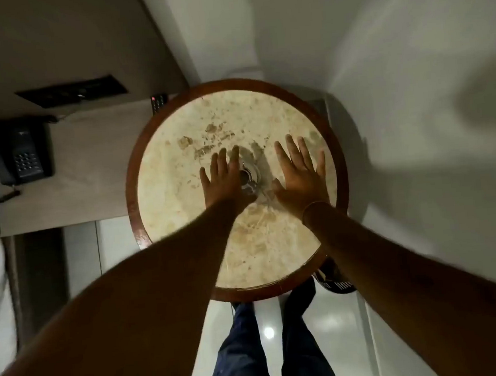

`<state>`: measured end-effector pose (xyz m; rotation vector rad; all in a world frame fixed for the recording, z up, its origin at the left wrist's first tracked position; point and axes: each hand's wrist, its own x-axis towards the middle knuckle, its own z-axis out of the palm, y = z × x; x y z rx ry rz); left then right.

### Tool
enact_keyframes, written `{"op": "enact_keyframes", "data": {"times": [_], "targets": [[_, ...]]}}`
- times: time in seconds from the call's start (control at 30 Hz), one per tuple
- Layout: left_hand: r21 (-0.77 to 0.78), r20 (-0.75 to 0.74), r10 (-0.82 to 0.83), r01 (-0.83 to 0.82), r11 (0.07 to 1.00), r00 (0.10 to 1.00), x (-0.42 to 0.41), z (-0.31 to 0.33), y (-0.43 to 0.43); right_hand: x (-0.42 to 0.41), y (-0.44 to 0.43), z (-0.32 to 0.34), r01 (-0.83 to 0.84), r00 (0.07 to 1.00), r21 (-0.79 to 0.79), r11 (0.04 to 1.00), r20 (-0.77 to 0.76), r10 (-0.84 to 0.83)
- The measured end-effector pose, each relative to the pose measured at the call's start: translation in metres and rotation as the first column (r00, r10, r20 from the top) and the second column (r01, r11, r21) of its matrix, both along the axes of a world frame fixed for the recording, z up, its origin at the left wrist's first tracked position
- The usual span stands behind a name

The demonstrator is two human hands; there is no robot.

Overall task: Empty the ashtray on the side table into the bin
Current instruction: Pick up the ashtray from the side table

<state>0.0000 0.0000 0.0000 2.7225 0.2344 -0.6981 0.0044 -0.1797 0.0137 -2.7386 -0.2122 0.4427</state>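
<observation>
A small clear glass ashtray (251, 177) sits near the middle of the round side table (182, 193), whose pale marble top has a brown wooden rim. My left hand (225, 179) lies flat with fingers spread just left of the ashtray and partly covers it. My right hand (299, 175) is spread flat on the marble a little to the ashtray's right, apart from it. Neither hand holds anything. No bin is in view.
A wooden bedside unit (91, 170) adjoins the table on the left, with a black telephone (23, 155) and a remote control (159, 102) on it. White walls stand behind and to the right. My legs and a shoe (334, 279) are on the glossy floor below.
</observation>
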Motion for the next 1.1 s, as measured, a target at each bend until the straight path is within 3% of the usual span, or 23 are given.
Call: {"op": "enact_keyframes", "data": {"times": [0.27,0.47,0.63,0.7,0.77,0.87,0.97,1.03,1.1], "targets": [[0.042,-0.066,-0.123,0.126,0.991,0.99,0.012,-0.016,-0.014,0.001,-0.004,-0.025,-0.012,1.0,-0.076,0.997,-0.001,0.012],[0.039,-0.059,-0.089,0.091,0.995,0.994,0.007,-0.009,-0.018,-0.005,-0.003,-0.018,0.009,1.0,-0.072,0.997,-0.007,-0.009],[0.02,0.038,-0.095,0.095,0.995,0.995,0.017,0.046,-0.018,0.001,0.003,0.02,0.185,0.982,0.001,0.983,-0.037,-0.185],[-0.014,0.079,-0.084,0.085,0.996,0.993,0.026,0.085,-0.018,0.004,0.008,0.05,0.308,0.949,0.114,0.944,-0.103,-0.297],[-0.054,0.13,-0.087,0.095,0.994,0.988,0.036,0.129,-0.019,0.013,0.013,0.091,0.479,0.875,0.328,0.814,-0.254,-0.413],[-0.129,0.205,-0.129,0.157,0.979,0.97,0.051,0.208,-0.021,0.027,0.021,0.168,0.741,0.671,0.547,0.388,-0.603,-0.431],[-0.122,0.306,-0.212,0.259,0.958,0.928,0.065,0.296,-0.019,0.035,0.019,0.241,0.842,0.535,0.537,0.041,-0.825,-0.181],[-0.117,0.312,-0.268,0.317,0.941,0.911,0.068,0.345,-0.017,0.038,0.017,0.276,0.846,0.518,0.513,-0.146,-0.855,-0.006],[-0.104,0.322,-0.333,0.383,0.918,0.886,0.066,0.396,-0.013,0.044,0.02,0.317,0.82,0.548,0.508,-0.264,-0.829,0.108]]}}
